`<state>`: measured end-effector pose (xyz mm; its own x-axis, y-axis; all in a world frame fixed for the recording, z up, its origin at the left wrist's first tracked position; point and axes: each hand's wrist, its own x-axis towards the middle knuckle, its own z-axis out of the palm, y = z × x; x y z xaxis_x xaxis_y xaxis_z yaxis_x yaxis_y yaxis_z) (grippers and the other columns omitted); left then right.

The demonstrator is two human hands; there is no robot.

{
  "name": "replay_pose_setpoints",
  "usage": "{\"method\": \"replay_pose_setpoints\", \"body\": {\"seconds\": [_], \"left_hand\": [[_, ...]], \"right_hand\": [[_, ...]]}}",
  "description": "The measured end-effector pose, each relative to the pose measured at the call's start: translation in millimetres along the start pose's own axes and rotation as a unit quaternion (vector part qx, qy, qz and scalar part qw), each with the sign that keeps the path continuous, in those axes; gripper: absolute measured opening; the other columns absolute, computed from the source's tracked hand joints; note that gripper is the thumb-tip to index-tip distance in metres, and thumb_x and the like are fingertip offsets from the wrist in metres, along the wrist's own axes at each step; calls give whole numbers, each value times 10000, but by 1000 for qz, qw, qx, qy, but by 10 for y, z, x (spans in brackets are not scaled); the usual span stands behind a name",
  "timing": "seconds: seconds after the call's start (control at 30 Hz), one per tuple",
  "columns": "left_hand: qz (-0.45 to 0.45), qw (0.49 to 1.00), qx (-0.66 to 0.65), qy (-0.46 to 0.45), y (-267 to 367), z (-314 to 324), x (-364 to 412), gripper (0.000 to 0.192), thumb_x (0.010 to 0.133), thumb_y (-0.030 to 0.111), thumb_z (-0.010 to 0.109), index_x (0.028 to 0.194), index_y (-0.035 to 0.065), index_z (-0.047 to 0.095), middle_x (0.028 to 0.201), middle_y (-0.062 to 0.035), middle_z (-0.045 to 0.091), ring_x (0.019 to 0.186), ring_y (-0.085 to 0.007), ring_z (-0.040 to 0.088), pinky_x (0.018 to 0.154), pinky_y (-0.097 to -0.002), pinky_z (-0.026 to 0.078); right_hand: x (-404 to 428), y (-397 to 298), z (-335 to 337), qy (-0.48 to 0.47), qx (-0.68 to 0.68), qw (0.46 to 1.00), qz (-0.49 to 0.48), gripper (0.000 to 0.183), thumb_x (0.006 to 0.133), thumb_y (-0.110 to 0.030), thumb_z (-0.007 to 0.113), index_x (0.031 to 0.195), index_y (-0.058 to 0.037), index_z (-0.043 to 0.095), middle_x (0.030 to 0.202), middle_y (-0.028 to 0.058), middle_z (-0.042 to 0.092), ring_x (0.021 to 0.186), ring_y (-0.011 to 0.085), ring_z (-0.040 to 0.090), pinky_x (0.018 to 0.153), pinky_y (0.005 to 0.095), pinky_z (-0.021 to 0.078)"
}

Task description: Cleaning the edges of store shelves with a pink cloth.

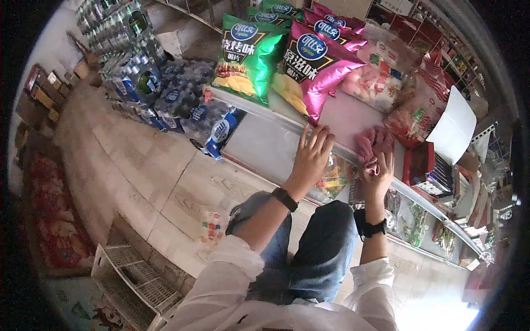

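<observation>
My right hand (377, 171) presses a crumpled pink cloth (374, 145) onto the white metal shelf (337, 109). To its left, the fingertips of my left hand (312, 155) rest at the shelf's front edge, with nothing seen in them; they are close below a pink bag of potato chips (308, 68). Beside that bag stands a green bag of potato chips (246, 58), and more bags of both colours are lined up behind. What lies under the cloth is hidden.
Right of the cloth are a clear bag of packed snacks (418, 111) and an open red box (419, 163) with a white flap. Shrink-wrapped water bottles (182, 97) are stacked at the left. A lower shelf (263, 142) holds packets. A white plastic basket (140, 281) stands at the lower left.
</observation>
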<state>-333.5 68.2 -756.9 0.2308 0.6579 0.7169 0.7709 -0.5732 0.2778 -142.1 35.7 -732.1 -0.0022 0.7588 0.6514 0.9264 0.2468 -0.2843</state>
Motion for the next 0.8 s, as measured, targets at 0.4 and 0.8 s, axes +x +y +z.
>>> {"method": "replay_pose_setpoints", "body": {"seconds": [0.4, 0.8], "left_hand": [[-3, 1000, 22, -4, -9, 75, -32, 356, 742, 151, 541, 1073, 23, 512, 1191, -125, 491, 1194, -259, 403, 1063, -496, 234], [-10, 999, -43, 6, -33, 34, -1, 451, 671, 63, 581, 1108, 36, 470, 1174, -141, 485, 1183, -293, 403, 1064, -525, 187]], "right_hand": [[166, -339, 213, 43, 64, 997, 18, 413, 624, -174, 700, 976, -7, 562, 957, 194, 556, 906, 396, 549, 767, 440, 467], [-144, 329, -364, 19, 21, 996, 84, 629, 517, -29, 687, 1131, -26, 553, 1133, 203, 549, 986, 387, 540, 833, 416, 464]]}}
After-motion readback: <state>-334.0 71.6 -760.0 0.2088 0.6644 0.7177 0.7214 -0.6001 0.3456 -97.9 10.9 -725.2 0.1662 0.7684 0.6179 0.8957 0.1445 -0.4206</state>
